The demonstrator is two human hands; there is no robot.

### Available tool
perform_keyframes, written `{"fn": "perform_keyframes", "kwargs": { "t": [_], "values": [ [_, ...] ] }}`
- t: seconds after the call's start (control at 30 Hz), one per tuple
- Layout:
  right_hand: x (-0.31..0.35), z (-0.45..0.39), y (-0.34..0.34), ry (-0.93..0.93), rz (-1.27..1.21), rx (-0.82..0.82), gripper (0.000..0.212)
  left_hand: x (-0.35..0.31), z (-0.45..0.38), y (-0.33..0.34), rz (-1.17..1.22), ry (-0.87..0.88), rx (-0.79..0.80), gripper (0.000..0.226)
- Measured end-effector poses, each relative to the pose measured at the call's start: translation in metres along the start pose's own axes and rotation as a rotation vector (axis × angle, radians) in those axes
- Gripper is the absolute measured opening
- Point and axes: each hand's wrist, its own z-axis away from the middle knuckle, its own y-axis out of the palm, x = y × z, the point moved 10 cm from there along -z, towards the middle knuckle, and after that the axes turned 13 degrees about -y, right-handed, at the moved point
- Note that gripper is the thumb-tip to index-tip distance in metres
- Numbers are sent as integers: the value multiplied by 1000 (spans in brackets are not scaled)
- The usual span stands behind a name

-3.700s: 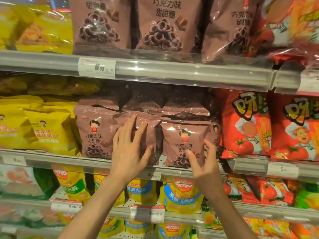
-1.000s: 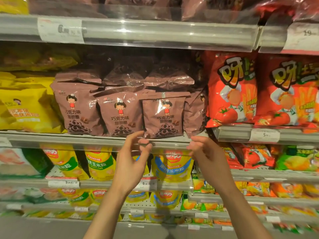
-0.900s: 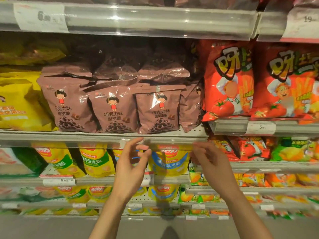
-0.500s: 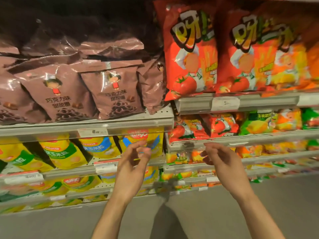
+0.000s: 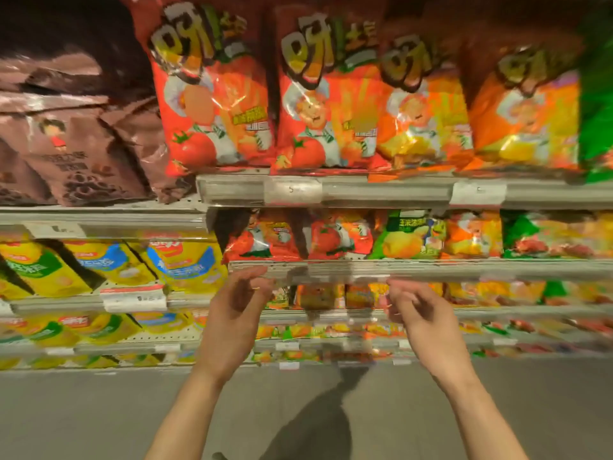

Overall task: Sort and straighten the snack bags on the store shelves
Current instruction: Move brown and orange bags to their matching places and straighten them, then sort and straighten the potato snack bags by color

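Note:
Large red tomato snack bags (image 5: 215, 94) stand upright in a row on the upper shelf, with orange bags (image 5: 517, 114) to their right. Brown chocolate ring bags (image 5: 73, 151) stand at the left. Small red bags (image 5: 265, 235) sit on the shelf below. My left hand (image 5: 232, 313) and my right hand (image 5: 421, 313) hover in front of the lower shelves with loosely curled fingers, empty, touching no bag. The view is blurred by motion.
Yellow corn snack bags (image 5: 116, 263) lean on the lower left shelves. A green bag (image 5: 597, 94) stands at the far right. Shelf rails (image 5: 381, 190) carry price tags. The grey floor (image 5: 99, 410) lies below, with a shadow between my arms.
My hands have left the brown bags and dropped below their shelf. The view has swung right, bringing the red and orange bags to the centre.

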Motion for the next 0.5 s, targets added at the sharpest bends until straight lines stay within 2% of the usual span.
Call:
{"fn": "perform_keyframes", "kwargs": {
  "t": [0.2, 0.4, 0.5],
  "values": [
    [-9, -6, -27, -22, 17, 47, 19, -9, 1, 27, -57, 14, -35, 23],
    [-4, -15, -39, -10, 25, 30, 16, -18, -14, 49, -42, 17, 14, 8],
    [5, -25, -45, -19, 40, 32, 13, -21, -23, 59, -27, 20, 15, 11]
  ]
}}
